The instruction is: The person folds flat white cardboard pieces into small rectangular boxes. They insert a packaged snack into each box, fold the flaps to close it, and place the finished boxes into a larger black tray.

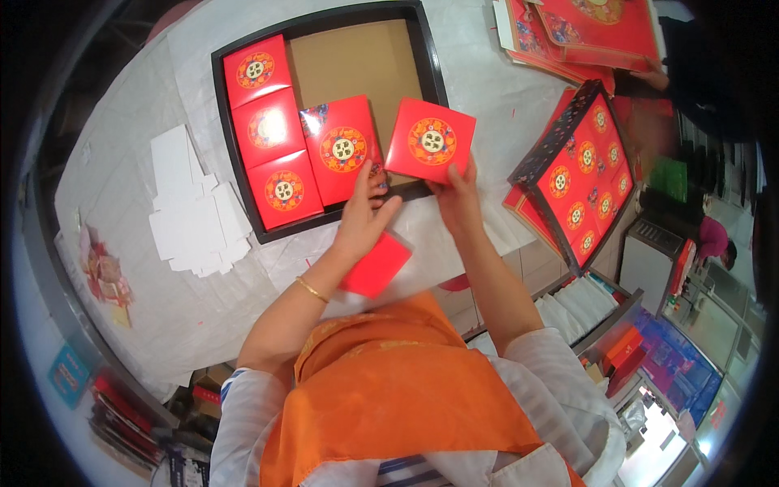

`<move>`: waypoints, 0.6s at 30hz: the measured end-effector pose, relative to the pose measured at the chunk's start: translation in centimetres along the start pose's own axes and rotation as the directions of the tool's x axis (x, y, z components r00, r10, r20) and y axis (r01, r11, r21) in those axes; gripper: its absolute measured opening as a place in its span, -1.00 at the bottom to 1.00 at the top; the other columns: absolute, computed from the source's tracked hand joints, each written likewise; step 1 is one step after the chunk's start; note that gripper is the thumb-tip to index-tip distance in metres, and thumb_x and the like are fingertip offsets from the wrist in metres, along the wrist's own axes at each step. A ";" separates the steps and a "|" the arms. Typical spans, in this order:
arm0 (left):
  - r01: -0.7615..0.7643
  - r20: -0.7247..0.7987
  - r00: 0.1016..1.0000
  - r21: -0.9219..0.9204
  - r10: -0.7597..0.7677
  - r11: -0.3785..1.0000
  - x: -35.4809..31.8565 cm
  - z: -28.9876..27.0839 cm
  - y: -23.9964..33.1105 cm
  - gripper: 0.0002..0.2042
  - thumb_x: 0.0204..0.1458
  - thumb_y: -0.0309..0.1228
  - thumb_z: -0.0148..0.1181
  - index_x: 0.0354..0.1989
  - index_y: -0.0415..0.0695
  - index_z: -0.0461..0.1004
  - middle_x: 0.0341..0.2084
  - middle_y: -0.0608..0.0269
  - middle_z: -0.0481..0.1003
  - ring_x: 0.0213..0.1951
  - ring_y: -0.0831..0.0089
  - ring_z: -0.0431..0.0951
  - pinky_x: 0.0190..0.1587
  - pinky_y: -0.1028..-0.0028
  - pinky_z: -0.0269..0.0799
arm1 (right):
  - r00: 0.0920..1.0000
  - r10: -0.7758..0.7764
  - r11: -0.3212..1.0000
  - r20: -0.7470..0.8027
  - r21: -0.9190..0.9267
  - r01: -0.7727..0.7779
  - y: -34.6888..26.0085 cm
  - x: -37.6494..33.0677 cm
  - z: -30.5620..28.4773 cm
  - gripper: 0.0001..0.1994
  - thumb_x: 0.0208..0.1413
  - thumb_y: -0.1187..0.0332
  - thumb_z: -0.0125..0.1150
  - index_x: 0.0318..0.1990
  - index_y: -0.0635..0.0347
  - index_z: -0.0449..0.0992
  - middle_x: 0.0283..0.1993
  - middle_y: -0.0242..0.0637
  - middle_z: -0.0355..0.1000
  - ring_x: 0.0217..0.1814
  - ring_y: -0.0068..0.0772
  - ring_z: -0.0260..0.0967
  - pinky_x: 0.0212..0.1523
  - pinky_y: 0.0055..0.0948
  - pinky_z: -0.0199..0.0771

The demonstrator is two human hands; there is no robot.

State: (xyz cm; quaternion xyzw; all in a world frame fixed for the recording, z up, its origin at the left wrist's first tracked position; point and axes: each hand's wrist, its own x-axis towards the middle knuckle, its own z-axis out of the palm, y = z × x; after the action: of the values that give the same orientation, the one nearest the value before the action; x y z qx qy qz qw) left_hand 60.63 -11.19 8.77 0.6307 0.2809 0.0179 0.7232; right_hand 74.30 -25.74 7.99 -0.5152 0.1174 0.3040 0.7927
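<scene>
A black-rimmed tray (323, 19) on the table has a column of small square red boxes (282, 188) with round floral patterns along its left side. Beside them lies a longer red box (337, 150) with a similar pattern. My left hand (367, 213) is at that longer box's lower right corner, thumb and fingers apart, fingertips against its side. My right hand (459, 195) grips a square red box (430, 140) by its lower right corner, tilted over the tray's right part. A plain red piece (380, 266) lies beneath my left wrist near the table's front edge.
White folded card pieces (193, 213) lie on the left of the table. A filled tray of patterned red boxes (586, 174) leans at the right edge. Large red box covers (584, 32) are stacked at the far right, beside another person's hand (652, 77).
</scene>
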 end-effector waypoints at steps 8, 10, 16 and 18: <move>-0.223 -0.142 0.960 0.124 0.240 0.967 6.2 -0.6 0.0 -0.40 0.23 -0.46 0.04 0.41 -0.33 0.00 0.22 -0.21 0.28 0.25 0.11 0.33 0.28 0.29 0.24 | 0.851 0.524 0.807 0.032 -0.340 -0.484 1.2 -6.3 0.2 -0.50 0.26 0.30 0.17 0.30 0.19 0.21 0.03 -0.22 0.49 0.06 -0.36 0.45 -0.04 -0.39 0.48; -0.209 -0.120 0.961 0.278 0.250 0.938 7.3 -1.4 0.9 -0.42 0.24 -0.44 0.02 0.39 -0.34 0.02 0.22 -0.27 0.27 0.25 0.03 0.32 0.29 0.25 0.22 | 0.968 0.251 0.648 -0.009 -0.741 -0.175 0.4 -5.7 -1.8 -0.53 0.31 0.24 0.09 0.28 0.27 0.24 0.12 -0.15 0.43 0.18 -0.31 0.38 0.05 -0.39 0.42; -0.123 -0.205 0.951 0.440 0.233 0.890 8.7 1.4 0.6 -0.44 0.25 -0.49 -0.06 0.41 -0.33 -0.01 0.09 -0.32 0.31 0.14 -0.10 0.35 0.23 0.18 0.24 | 0.836 -0.433 0.045 0.337 -0.918 0.394 1.0 1.2 -5.7 -0.48 0.27 0.31 0.08 0.31 0.39 0.20 0.25 0.12 0.27 0.30 0.07 0.21 0.30 -0.14 0.19; -0.150 -0.258 0.919 0.471 0.298 0.869 9.0 3.0 0.1 -0.43 0.25 -0.51 -0.07 0.42 -0.32 -0.03 0.09 -0.30 0.28 0.13 -0.10 0.34 0.22 0.18 0.24 | 0.867 -0.384 0.104 0.317 -0.918 0.382 1.1 3.1 -5.9 -0.46 0.27 0.33 0.08 0.34 0.37 0.16 0.31 0.11 0.22 0.34 0.09 0.16 0.35 -0.14 0.11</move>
State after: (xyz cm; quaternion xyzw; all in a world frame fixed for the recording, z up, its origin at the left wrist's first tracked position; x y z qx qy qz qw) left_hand 69.47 -10.46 5.54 0.7953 0.3157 0.1411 0.4979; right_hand 76.81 -29.56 3.04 -0.9030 -0.2326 0.0939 0.3488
